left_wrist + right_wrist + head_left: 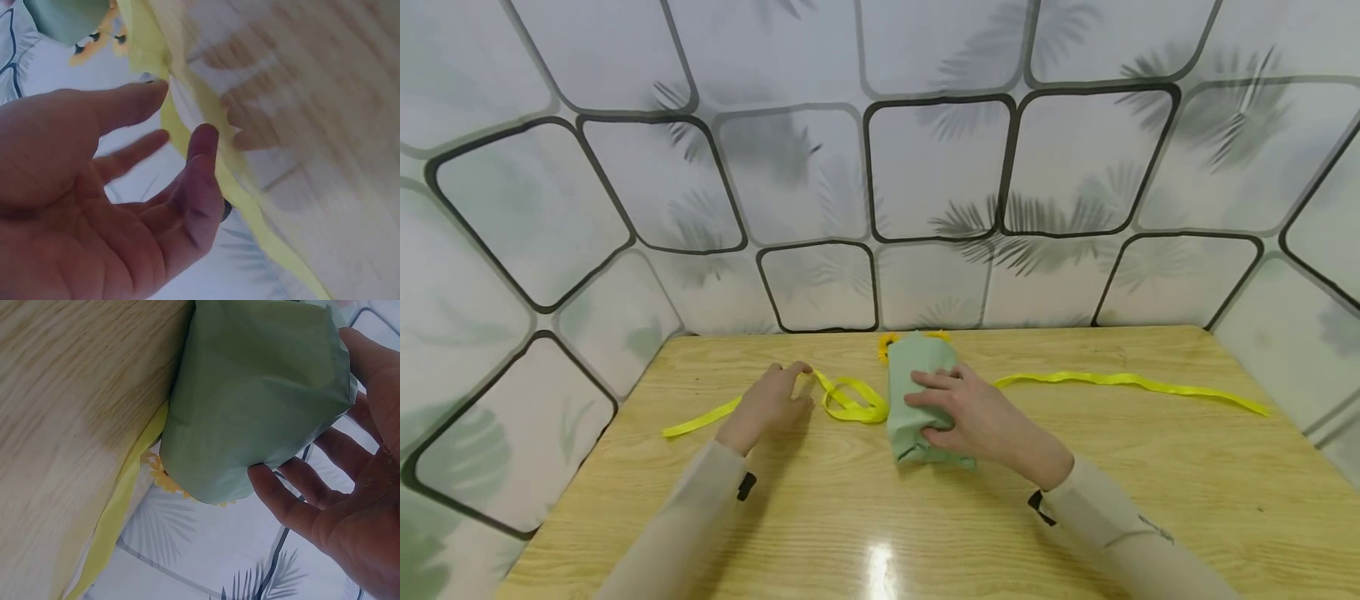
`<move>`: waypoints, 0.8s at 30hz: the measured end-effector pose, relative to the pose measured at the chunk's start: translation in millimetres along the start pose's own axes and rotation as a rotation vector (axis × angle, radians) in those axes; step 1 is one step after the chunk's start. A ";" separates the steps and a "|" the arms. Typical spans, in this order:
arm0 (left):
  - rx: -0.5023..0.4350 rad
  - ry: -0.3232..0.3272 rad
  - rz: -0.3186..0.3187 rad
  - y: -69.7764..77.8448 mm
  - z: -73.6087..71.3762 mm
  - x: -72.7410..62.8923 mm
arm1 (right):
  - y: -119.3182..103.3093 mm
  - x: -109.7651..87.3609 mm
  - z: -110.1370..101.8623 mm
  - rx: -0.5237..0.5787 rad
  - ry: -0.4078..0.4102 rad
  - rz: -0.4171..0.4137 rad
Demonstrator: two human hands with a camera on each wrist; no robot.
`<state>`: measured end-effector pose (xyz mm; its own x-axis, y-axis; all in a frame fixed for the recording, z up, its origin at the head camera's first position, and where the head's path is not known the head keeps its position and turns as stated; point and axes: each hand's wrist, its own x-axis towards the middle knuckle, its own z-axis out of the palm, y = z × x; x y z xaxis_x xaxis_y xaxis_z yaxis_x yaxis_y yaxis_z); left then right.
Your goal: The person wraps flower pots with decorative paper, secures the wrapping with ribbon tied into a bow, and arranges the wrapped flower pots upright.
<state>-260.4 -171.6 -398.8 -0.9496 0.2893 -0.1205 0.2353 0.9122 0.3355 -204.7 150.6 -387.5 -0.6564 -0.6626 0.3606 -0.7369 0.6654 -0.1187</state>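
Note:
A pale green wrapped package lies near the middle of the table, its paper creased and folded at the near end. My right hand rests on it with fingers spread, the fingertips touching the paper. Yellow ribbon stretches out to the right of the package, and in the right wrist view it meets the package's underside. On the left, more of the ribbon lies in loose loops against the package. My left hand pinches this ribbon at its fingertips, with a tail trailing to the left.
Yellow sunflowers peek out behind the package's far end. The wooden table ends at a back wall hung with patterned white cloth. Another patterned panel closes the left side.

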 end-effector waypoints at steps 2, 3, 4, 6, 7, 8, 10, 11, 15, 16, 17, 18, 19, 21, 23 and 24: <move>0.031 -0.013 -0.001 1.4 -0.2 2.1 | 0.4 -1.1 -0.5 0.008 0.003 0.001; 0.045 -0.021 -0.002 2.2 -0.2 2.3 | 0.5 -1.6 -0.4 0.012 0.002 0.002; 0.059 -0.027 -0.004 2.8 -0.1 2.6 | 0.4 -2.1 -0.3 0.018 0.002 0.004; 0.076 -0.022 -0.016 3.7 0.2 3.3 | 0.4 -3.2 -0.3 0.030 0.001 0.009; 0.085 -0.014 -0.023 4.0 0.3 3.8 | 0.3 -3.6 -0.4 0.039 0.000 0.012; 0.090 -0.004 -0.031 3.7 0.3 4.3 | 0.3 -4.0 -0.4 0.042 0.002 0.012; 0.097 0.018 -0.033 1.2 -0.1 5.7 | 0.6 -4.7 -0.5 0.050 0.006 0.014; 0.096 0.030 -0.033 -1.1 -0.5 6.6 | 0.9 -4.8 -0.7 0.053 0.008 0.015; 0.016 0.088 -0.048 -11.4 -6.0 8.8 | 1.5 -5.7 -1.2 0.055 0.012 0.018; -0.014 0.104 -0.063 -13.7 -9.0 8.3 | 1.7 -5.9 -1.1 0.052 0.012 0.017; -0.047 0.125 -0.077 -15.8 -12.7 7.2 | 1.7 -6.0 -1.3 0.053 0.011 0.019; -0.082 0.145 -0.099 -17.4 -16.9 5.9 | 1.8 -6.1 -1.3 0.052 0.010 0.018; -0.108 0.165 -0.119 -19.3 -21.8 4.2 | 1.8 -6.1 -1.4 0.051 0.009 0.018; -0.168 0.195 -0.158 -22.1 -32.8 -0.5 | 1.8 -6.1 -1.5 0.050 0.010 0.017; -0.230 0.222 -0.203 -25.5 -44.3 -5.7 | 1.5 -5.9 -1.7 0.048 0.011 0.014; -0.255 0.239 -0.222 -27.5 -49.8 -8.3 | 1.3 -5.8 -1.8 0.049 0.011 0.015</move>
<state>-269.3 -213.5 -360.4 -0.9999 -0.0094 -0.0051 -0.0107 0.8352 0.5499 -201.5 155.9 -388.1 -0.6656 -0.6488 0.3687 -0.7344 0.6573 -0.1691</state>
